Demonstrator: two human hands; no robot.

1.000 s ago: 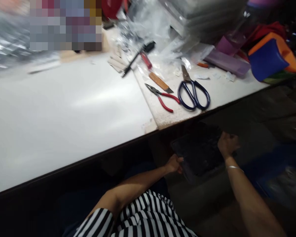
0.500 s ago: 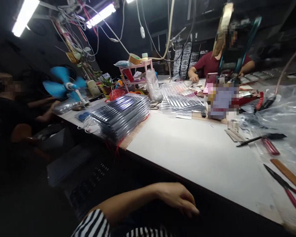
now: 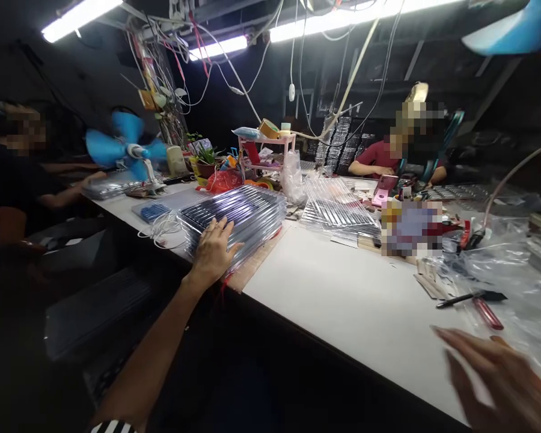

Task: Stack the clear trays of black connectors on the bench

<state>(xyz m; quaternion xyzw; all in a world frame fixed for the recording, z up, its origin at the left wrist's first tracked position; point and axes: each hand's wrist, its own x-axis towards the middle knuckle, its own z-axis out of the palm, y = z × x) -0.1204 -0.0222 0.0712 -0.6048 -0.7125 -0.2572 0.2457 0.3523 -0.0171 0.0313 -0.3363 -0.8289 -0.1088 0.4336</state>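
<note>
Left hand (image 3: 214, 249) moved from lap up to stack of clear trays (image 3: 234, 225), frame centre-left; fingers spread flat on top, nothing gripped. Right hand (image 3: 500, 376) lower right, open, blurred, empty above white table (image 3: 342, 294). Step: taking stack; next likely needs grip under edge.

Dim overall, lit from fluorescent tubes (image 3: 79, 18) at upper left and top centre; bright glare off the white tabletop (image 3: 342, 294) at centre. Deep shadow along the lower left. Motion blur on the right hand (image 3: 500, 376) at lower right; wide-angle stretch at edges
</note>
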